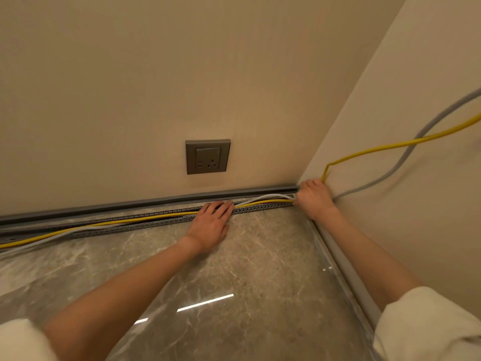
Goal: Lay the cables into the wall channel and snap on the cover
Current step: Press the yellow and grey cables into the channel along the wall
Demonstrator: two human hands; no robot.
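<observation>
A grey slotted wall channel [156,222] runs along the foot of the back wall, uncovered. A yellow cable [130,221] and a grey-white cable [270,197] lie in it, spilling out over the front wall at the far left. My left hand [212,225] lies flat with fingers spread, pressing the cables down at mid-channel. My right hand [313,198] is closed around both cables at the corner end of the channel. From there the yellow cable rises and loops right across the side wall, and the grey cable curves up along that wall. No cover is in view.
A grey wall socket [207,156] sits on the back wall above the channel. A glossy marble floor [234,269] stretches toward me. The side wall [416,178] meets the back wall at the corner, with a pale skirting strip [346,267] at its foot.
</observation>
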